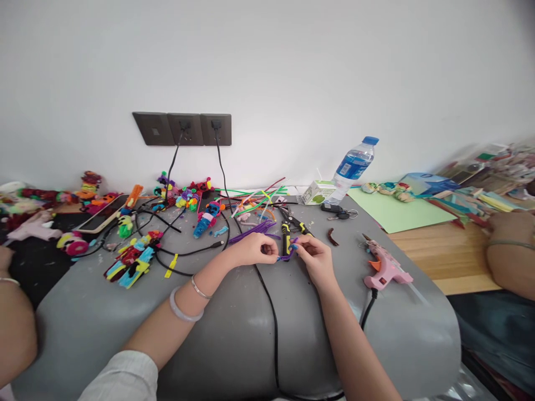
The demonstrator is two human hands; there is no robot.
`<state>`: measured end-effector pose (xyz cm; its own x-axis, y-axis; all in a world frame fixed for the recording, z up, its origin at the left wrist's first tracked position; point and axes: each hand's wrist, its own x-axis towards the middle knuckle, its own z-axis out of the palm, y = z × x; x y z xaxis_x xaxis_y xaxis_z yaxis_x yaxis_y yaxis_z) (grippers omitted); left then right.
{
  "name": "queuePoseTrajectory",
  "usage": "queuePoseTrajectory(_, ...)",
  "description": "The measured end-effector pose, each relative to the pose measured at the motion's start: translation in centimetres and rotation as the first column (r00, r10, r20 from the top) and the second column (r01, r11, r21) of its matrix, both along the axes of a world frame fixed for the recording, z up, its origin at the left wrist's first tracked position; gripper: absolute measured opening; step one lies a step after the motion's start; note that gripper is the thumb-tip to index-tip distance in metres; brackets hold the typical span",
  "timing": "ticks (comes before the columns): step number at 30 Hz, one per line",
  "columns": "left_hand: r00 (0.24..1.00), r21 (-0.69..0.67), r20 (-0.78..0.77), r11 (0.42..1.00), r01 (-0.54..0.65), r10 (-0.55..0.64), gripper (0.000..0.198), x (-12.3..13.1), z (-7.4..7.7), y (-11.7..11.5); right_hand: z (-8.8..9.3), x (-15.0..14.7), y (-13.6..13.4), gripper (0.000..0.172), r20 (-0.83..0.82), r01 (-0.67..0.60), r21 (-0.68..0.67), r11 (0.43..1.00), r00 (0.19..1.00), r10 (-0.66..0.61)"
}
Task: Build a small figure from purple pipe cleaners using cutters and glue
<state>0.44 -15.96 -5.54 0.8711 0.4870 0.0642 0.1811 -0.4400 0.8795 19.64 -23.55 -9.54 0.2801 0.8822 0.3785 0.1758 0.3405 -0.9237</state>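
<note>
Left hand (254,250) and right hand (314,255) each pinch one end of a short purple pipe cleaner (285,258) held between them. Yellow-handled pliers (286,234) lie just beyond, on the grey desk (234,328).

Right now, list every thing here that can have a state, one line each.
left hand: pinched shut on the purple pipe cleaner
right hand: pinched shut on the same piece
water bottle: capped, leaning
glue gun: lying on its side, cord attached
pliers: lying flat on the grey surface
wall sockets: two plugs in
phone: screen dark, lying flat
</note>
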Motion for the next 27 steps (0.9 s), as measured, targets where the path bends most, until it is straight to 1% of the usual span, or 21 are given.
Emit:
queuePoseTrajectory(6,1.000,0.058,-0.023,0.998,0.005,-0.004,0.005,-0.04,0.15,-0.05,0.21,-0.01,-0.06,0.016,0.021,-0.008,-0.028,1.000,1.000,0.009)
queuePoseTrajectory(14,1.000,0.066,-0.031,0.998,0.006,-0.004,0.006,-0.07,0.07,-0.12,0.45,-0.11,-0.09,0.018,0.025,-0.040,-0.034,0.999,0.999,0.041)
queuePoseTrajectory(20,1.000,0.072,-0.026,0.997,0.009,-0.008,0.006,-0.05,0.09,-0.10,0.55,-0.21,-0.12,0.022,0.035,-0.020,-0.040,0.999,0.999,0.021)
queuePoseTrajectory(27,1.000,0.062,-0.030,0.998,0.009,-0.007,0.005,-0.10,0.40,-0.17,0.60,-0.35,-0.21,0.025,0.007,-0.006,-0.048,0.999,1.000,0.007)
